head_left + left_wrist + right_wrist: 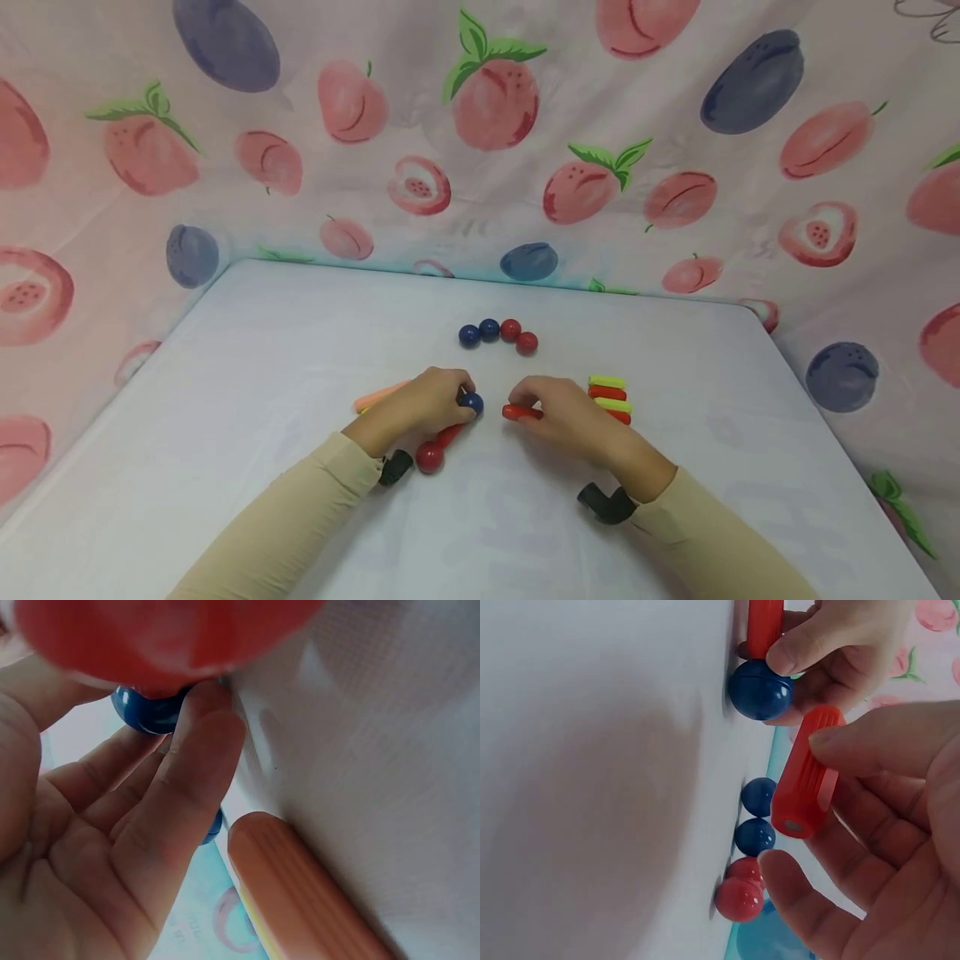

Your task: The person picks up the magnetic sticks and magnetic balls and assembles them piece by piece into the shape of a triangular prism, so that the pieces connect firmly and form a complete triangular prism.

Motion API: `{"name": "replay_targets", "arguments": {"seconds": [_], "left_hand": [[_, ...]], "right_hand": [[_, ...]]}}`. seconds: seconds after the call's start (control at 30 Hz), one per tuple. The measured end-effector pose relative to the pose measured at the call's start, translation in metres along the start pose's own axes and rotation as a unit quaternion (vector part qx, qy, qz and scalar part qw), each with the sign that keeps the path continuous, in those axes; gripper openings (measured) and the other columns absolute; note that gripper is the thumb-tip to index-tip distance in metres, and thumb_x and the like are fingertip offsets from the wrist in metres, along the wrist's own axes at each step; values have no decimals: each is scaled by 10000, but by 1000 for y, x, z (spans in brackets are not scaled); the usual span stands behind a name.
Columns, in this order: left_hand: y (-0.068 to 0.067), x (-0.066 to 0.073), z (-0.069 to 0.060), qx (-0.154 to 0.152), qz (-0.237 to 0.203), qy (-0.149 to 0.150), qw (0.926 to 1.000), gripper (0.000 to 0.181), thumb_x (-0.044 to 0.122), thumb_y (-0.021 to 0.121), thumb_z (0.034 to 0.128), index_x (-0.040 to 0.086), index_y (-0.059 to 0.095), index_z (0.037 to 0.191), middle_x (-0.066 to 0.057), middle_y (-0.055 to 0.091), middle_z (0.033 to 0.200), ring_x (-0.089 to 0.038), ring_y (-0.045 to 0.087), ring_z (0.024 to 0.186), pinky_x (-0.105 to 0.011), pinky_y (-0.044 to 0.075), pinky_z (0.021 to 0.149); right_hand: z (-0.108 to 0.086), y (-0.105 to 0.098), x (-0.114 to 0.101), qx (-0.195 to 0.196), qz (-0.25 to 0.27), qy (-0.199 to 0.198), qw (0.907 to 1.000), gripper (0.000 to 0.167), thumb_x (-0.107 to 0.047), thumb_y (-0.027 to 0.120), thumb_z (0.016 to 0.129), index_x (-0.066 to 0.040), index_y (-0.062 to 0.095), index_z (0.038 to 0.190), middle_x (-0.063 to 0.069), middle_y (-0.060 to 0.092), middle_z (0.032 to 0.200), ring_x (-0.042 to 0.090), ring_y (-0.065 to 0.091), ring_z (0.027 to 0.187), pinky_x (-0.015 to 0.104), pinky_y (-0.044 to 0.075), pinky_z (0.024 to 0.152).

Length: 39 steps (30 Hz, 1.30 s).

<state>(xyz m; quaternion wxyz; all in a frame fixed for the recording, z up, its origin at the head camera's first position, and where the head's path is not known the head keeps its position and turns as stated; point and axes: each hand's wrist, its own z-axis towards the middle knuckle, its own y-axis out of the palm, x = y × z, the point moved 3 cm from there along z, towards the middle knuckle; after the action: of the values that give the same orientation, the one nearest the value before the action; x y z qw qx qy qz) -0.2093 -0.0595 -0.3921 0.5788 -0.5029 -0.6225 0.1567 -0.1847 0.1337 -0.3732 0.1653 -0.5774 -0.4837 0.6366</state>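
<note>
In the head view my left hand (423, 404) pinches a blue ball (473, 404) between thumb and fingers. From that ball a red rod (450, 434) runs toward me to a red ball (430, 457), the three joined in a line. The red ball fills the top of the left wrist view. To the right, my right hand (567, 418) grips a second red rod (806, 776) between thumb and fingers, just above the table. Its near end shows a small grey disc in the right wrist view. A gap separates this rod from the blue ball.
Beyond the hands, two blue balls (489, 329) and two red balls (511, 330) form a curved row. Yellow and red rods (607, 392) lie by my right wrist. An orange rod (378, 395) and a yellow one lie partly under my left hand. Fruit-patterned cloth (420, 100) hangs behind the white table (300, 333).
</note>
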Motion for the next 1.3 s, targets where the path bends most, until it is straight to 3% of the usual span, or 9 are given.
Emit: {"name": "replay_targets", "arguments": {"seconds": [0.5, 1.13, 1.3], "left_hand": [[-2, 1, 0, -63, 30, 27, 10000, 339, 201, 750, 913, 51, 661, 1203, -35, 647, 952, -149, 591, 812, -273, 522, 726], [-1, 2, 0, -43, -30, 58, 10000, 334, 194, 754, 906, 45, 662, 1191, -44, 654, 955, -144, 601, 804, -267, 529, 718], [-2, 2, 0, -45, 29, 67, 10000, 283, 213, 756, 904, 46, 671, 1116, -24, 638, 892, -148, 591, 796, -287, 526, 755]], "right_hand": [[23, 13, -7, -63, -202, -98, 9997, 260, -122, 760, 898, -112, 693, 1149, -15, 678, 1009, 201, 613, 993, 371, 532, 910], [27, 21, -7, -64, -197, -41, 9998, 255, -118, 757, 892, -92, 690, 1136, -2, 674, 982, 197, 602, 938, 373, 537, 881], [27, 21, -5, 24, -214, -96, 9997, 233, -113, 748, 897, -87, 684, 1120, -5, 667, 967, 191, 594, 916, 363, 535, 869]]}}
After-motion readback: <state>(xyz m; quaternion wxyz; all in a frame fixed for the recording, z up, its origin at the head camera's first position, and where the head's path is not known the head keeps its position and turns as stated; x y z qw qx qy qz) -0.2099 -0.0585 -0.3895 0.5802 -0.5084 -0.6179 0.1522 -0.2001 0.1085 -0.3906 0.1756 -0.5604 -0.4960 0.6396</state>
